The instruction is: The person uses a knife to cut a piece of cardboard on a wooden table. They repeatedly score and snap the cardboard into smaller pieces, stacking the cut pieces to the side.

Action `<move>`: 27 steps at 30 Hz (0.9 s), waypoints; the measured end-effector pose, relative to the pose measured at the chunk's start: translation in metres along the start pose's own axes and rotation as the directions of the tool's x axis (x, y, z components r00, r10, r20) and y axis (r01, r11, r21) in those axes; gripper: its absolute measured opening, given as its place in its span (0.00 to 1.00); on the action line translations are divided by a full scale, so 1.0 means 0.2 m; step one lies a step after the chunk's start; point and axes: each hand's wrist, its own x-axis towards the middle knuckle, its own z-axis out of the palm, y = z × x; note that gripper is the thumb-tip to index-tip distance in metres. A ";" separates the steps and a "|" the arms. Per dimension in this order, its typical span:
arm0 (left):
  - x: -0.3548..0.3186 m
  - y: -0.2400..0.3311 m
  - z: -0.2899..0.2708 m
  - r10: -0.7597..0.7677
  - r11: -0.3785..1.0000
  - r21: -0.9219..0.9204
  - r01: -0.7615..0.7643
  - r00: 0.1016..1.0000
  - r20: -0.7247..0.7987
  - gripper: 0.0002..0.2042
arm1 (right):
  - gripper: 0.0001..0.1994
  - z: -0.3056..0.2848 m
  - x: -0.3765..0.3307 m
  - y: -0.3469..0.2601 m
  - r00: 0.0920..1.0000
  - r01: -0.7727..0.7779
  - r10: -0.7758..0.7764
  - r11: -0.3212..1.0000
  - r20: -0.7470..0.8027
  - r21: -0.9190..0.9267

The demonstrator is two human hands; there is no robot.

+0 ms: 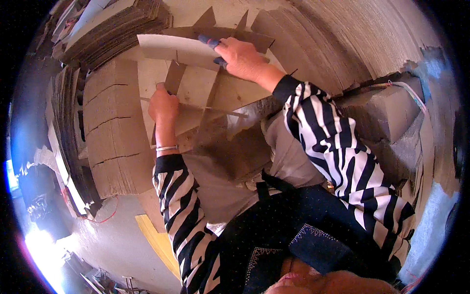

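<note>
A person in black-and-white striped sleeves leans over a cardboard grid point(208, 100), a loose lattice of crossing brown strips lying straight ahead of them on a pale surface.

The right hand point(241, 58) reaches across to the far side. Dark coverings wrap the ends of two digits, and the hand is partly closed, index finger stretched out, grasping the right part of a pale cardboard strip point(171, 48). This strip stands on edge along the back of the grid and screens some of what lies behind it.

The left hand point(164, 104), with a silver bracelet point(167, 148) at its wrist, is at the left side of the grid. Its fingers are curled against the crossing strips; the back of the hand hides the fingertips, so I cannot tell whether they pinch anything. The hand also covers part of the lattice.

Cardboard crowds the work. A slit brown stack point(115, 132) stands just beside the left hand, another pile point(117, 32) sits beyond it at the upper left, and a broad stack point(318, 44) fills the upper right, near the right hand. Lower left, a yellow strip point(157, 245) lies on the grey floor point(125, 240), near a thin red cord point(111, 214).
</note>
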 end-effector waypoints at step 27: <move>-0.04 0.01 0.01 0.005 0.993 0.116 0.012 0.990 -0.144 0.18 | 0.12 -0.08 0.08 -0.04 0.932 -0.030 0.013 0.999 0.362 0.042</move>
